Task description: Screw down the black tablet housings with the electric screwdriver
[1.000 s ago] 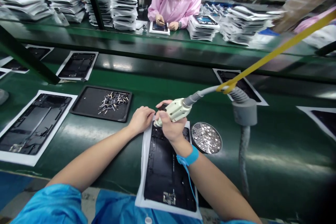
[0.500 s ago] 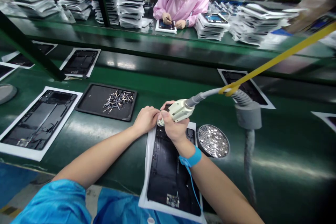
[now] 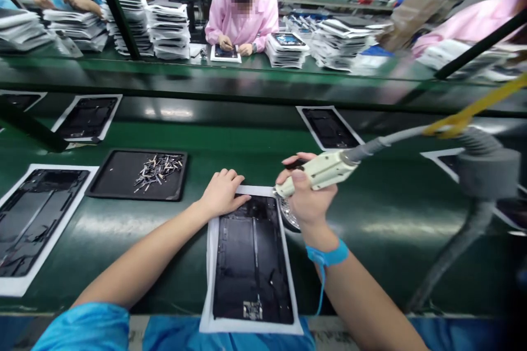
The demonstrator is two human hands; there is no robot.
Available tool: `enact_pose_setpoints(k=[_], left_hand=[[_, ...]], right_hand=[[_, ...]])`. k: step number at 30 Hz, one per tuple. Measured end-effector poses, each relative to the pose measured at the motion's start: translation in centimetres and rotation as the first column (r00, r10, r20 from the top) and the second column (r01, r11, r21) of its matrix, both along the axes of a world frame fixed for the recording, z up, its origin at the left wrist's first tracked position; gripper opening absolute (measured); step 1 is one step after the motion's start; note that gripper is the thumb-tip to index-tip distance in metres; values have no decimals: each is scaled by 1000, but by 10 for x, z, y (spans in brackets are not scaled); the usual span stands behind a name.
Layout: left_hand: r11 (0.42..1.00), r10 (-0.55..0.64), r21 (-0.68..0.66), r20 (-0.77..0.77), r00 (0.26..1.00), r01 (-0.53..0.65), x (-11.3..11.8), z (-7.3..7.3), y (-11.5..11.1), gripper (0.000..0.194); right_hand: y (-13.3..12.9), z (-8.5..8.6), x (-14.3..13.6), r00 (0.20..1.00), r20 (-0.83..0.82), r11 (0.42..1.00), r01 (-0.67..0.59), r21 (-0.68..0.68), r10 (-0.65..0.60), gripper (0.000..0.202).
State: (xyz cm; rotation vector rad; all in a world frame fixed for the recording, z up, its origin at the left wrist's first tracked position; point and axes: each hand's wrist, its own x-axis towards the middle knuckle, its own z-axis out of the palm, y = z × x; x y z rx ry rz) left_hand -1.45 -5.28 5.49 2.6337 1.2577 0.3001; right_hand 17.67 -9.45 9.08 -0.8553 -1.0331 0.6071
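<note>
A black tablet housing lies on white sheets in front of me, its small circuit board at the near end. My left hand rests at its far left corner, fingers spread and thumb over the edge, holding nothing. Wrapped around a cream electric screwdriver, my right hand is raised just beyond the housing's far right corner, a blue strap on its wrist. The tool's tip points left, over the white sheet's corner. Beneath it, the round dish of shiny small parts is mostly hidden by my right hand.
Left of my left hand sits a black tray of small strips. Another housing lies at far left, and more lie on the line beyond. A grey hose hangs at right. Across the bench, a person in pink works beside stacks.
My right hand and the screwdriver have moved right, off the housing. My left hand has opened and no longer meets the right at the tool's tip. The view has shifted right.
</note>
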Motion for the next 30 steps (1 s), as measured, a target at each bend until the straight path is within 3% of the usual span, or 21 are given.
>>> enact_pose_setpoints(k=[4, 7, 12, 15, 20, 30], left_hand=[[984, -132, -127, -61, 989, 123, 17, 2, 13, 19], [975, -173, -151, -38, 984, 165, 23, 2, 34, 22], [1000, 3, -12, -80, 997, -4, 31, 0, 77, 21], [994, 104, 19, -28, 994, -103, 31, -5, 93, 23], [992, 122, 30, 40, 992, -123, 28, -14, 98, 23], [992, 122, 22, 76, 990, -124, 27, -16, 98, 23]], right_hand=[[-6, -1, 38, 977, 84, 981, 194, 10, -194, 32], [-2, -9, 50, 968, 88, 972, 234, 2, -233, 33], [8, -18, 55, 967, 95, 970, 241, -42, -236, 36], [11, -20, 57, 962, 102, 962, 262, -77, -254, 37], [13, -23, 60, 954, 121, 955, 284, -90, -272, 40], [12, -23, 59, 957, 111, 956, 278, -95, -268, 38]])
